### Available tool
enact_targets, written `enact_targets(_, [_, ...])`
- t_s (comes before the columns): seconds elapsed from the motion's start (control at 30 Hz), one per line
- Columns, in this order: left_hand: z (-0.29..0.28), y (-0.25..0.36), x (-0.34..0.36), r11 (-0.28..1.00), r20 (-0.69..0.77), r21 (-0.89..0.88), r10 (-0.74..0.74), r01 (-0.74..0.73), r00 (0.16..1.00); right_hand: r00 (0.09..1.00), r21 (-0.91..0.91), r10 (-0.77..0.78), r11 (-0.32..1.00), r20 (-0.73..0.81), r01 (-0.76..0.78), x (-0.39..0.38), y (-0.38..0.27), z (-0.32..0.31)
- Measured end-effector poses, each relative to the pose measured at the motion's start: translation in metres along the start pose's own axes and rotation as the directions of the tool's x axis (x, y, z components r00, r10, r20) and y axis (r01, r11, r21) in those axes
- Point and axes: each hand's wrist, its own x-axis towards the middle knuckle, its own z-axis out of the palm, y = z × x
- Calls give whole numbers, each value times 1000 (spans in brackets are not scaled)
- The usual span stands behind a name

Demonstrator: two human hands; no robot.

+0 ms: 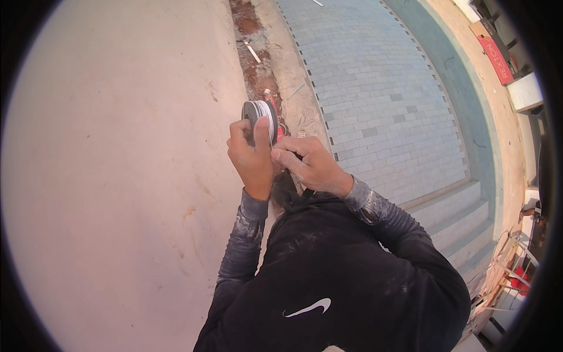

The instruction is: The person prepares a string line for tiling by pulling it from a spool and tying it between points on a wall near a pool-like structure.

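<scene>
My left hand (251, 154) is closed on a black spool (250, 110) wound with white string (265, 111), its thumb lying across the windings. Close beside it, my right hand (311, 161) pinches with thumb and forefinger, right by the spool's lower edge. A thin white line runs down from the spool to those fingertips, so the right hand appears to hold the string's loose end. Both hands are in front of my body, above a narrow strip of ground. Dust covers the dark sleeves at both wrists.
A pale wall or slab (129, 164) fills the left side. Reddish soil (246, 17) lies in a narrow trench with a white strip (253, 51) in it. To the right is a blue-tiled pool floor (375, 76) with steps (451, 220). A red box (495, 60) stands far right.
</scene>
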Motion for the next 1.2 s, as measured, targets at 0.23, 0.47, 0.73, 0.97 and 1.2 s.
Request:
enact_targets(0.23, [-10,35,-7,843,252,-496,-91,209,963,983,197,110,971,149,-138,-11,28,-1])
enact_targets(0.47, [-46,28,10,723,303,96,634,-685,712,988,-43,57,998,142,-51,-8,38,-23])
enact_targets(0.73, [-74,-16,23,603,471,221,623,-767,625,954,448,170,893,-248,-43,16,21,-107])
enact_targets(0.97, [-68,-19,-12,525,598,62,661,-849,453,930,526,254,847,-267,-81,56,-10,-109])
enact_targets(1.2, [-60,-16,-18,583,561,83,643,-808,521,912,499,293,859,-287,-119,67,-14,-129])
